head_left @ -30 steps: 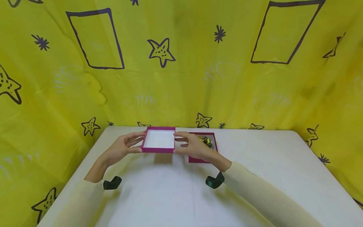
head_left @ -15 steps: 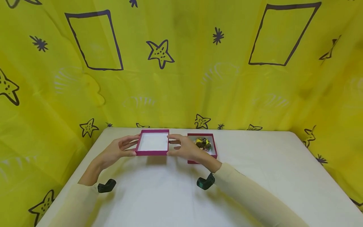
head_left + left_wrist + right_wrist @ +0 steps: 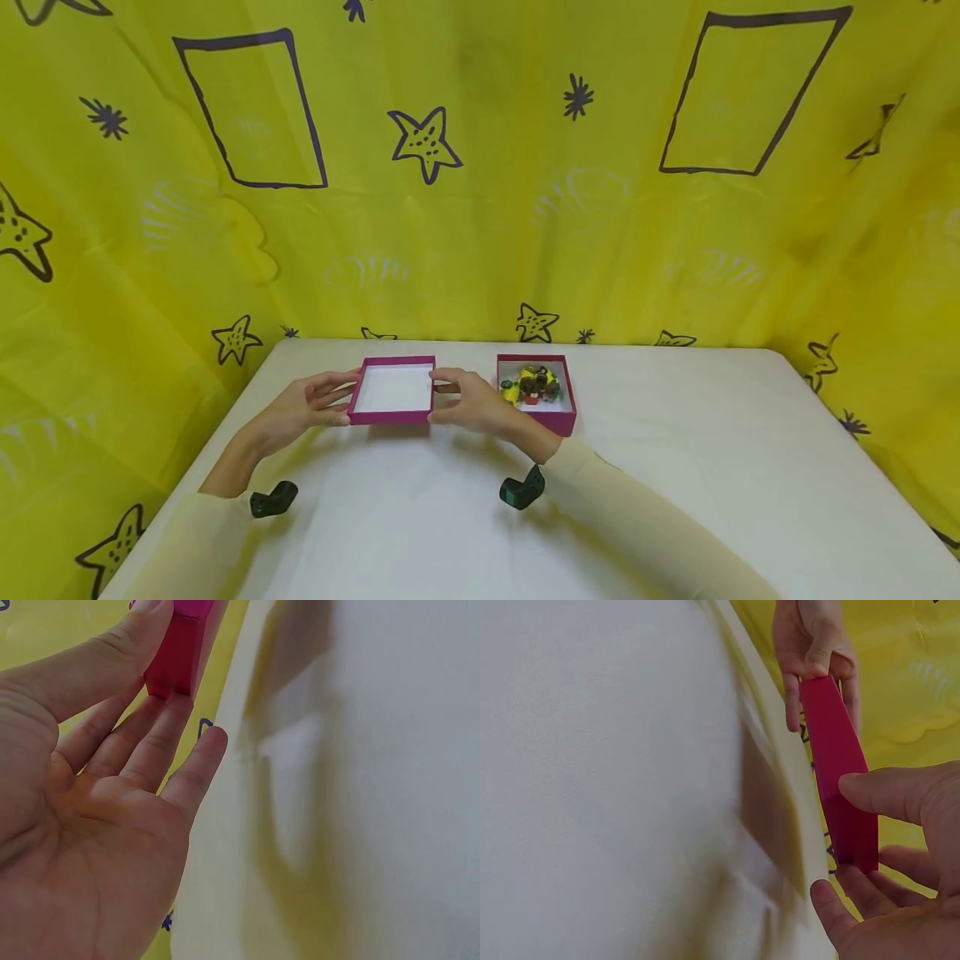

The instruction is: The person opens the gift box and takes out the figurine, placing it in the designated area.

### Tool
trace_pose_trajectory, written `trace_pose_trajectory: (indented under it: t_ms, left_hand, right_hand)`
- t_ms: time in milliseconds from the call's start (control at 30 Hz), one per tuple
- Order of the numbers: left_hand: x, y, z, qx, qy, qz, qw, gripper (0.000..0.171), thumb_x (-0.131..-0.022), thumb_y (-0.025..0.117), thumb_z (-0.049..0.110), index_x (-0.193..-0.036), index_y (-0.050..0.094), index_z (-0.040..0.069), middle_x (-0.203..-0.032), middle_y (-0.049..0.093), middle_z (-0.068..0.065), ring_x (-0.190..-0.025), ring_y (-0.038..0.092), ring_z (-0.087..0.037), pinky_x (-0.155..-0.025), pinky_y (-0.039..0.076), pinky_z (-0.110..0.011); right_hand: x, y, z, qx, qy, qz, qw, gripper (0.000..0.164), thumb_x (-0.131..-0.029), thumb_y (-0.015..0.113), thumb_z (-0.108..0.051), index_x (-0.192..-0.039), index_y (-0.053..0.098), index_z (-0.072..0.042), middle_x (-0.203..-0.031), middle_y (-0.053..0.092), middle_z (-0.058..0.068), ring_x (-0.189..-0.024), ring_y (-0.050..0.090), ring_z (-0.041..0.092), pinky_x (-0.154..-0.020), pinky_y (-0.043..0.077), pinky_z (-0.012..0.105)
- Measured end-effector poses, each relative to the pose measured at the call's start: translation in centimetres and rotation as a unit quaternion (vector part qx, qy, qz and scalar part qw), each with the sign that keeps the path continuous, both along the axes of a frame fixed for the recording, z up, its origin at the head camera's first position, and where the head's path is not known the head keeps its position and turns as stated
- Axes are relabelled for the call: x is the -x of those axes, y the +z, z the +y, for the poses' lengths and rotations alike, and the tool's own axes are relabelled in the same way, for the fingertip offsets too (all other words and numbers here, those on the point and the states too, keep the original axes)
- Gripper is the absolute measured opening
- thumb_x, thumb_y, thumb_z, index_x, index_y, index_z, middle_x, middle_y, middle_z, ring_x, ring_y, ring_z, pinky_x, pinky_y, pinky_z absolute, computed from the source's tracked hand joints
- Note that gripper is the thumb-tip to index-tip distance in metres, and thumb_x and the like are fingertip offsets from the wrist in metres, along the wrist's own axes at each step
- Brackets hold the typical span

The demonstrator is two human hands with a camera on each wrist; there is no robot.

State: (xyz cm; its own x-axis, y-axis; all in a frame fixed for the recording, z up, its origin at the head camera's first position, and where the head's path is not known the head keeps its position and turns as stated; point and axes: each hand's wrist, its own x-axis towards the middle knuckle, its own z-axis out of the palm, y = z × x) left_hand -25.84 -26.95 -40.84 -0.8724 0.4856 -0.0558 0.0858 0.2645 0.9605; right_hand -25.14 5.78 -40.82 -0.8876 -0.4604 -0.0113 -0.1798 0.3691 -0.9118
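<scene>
Between my two hands is a shallow magenta box lid [image 3: 393, 388], its white inside facing up. My left hand [image 3: 303, 408] pinches its left side, thumb at the near corner and fingers behind. On the right side my right hand [image 3: 472, 403] grips it the same way. A shadow lies on the cloth below the lid. The right wrist view shows its magenta side wall [image 3: 840, 772] end to end. To the right, behind my right hand, a deeper magenta box [image 3: 558, 423] stands uncovered with several small yellow and brown figures [image 3: 536, 381] in it.
A white-covered table [image 3: 697, 467] spreads under both arms. Behind it and at both sides hangs a yellow curtain [image 3: 480, 233] with drawn starfish. Dark wrist cameras [image 3: 274, 499] sit at both cuffs.
Both hands have moved left and lower toward the table with the lid. The box with the figures, earlier partly covered by my right hand, now shows more fully.
</scene>
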Motion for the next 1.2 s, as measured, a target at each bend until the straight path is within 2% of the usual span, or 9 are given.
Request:
trace_pose_trajectory:
  t_ms: [367,633,933,1200]
  left_hand:
    - [0.2,-0.7,-0.7,-0.006,-0.009,-0.029,0.9995,0.071,-0.092,0.074,0.002,-0.152,0.037,-0.008,-0.164,0.026,-0.026,-0.150,0.025,-0.046,-0.108,0.044,-0.032]
    - [0.8,-1.1,-0.9,-0.006,-0.011,-0.041,0.9991,0.073,-0.091,0.075,-0.001,-0.152,0.037,-0.009,-0.165,0.022,-0.027,-0.150,0.023,-0.047,-0.104,0.049,-0.030]
    - [0.8,-1.7,-1.2,0.014,0.002,-0.043,0.9989,0.071,-0.090,0.075,-0.001,-0.152,0.040,-0.007,-0.163,0.027,-0.027,-0.149,0.027,-0.045,-0.103,0.049,-0.032]
    - [1.0,-1.7,-0.9,0.051,0.010,-0.028,0.9983,0.071,-0.089,0.078,0.002,-0.150,0.043,-0.006,-0.161,0.032,-0.028,-0.147,0.032,-0.044,-0.106,0.046,-0.034]
  right_hand:
    - [0.4,-1.6,-1.7,-0.019,-0.026,-0.011,0.999,0.067,-0.088,0.081,-0.007,-0.148,0.052,-0.002,-0.149,0.054,0.014,-0.135,0.055,0.030,-0.108,0.049,0.040]
    - [0.4,-1.9,-2.2,-0.032,-0.034,-0.008,0.999,0.067,-0.088,0.081,-0.008,-0.148,0.052,-0.002,-0.149,0.055,0.013,-0.135,0.054,0.030,-0.108,0.049,0.039]
    - [0.4,-2.4,-2.5,-0.039,-0.032,-0.004,0.999,0.068,-0.088,0.082,-0.008,-0.148,0.051,-0.003,-0.145,0.058,0.013,-0.124,0.061,0.029,-0.105,0.052,0.039]
    - [0.3,-2.8,-2.5,-0.031,-0.036,0.009,0.999,0.068,-0.087,0.082,-0.007,-0.147,0.052,-0.002,-0.144,0.057,0.015,-0.124,0.061,0.030,-0.107,0.051,0.041]
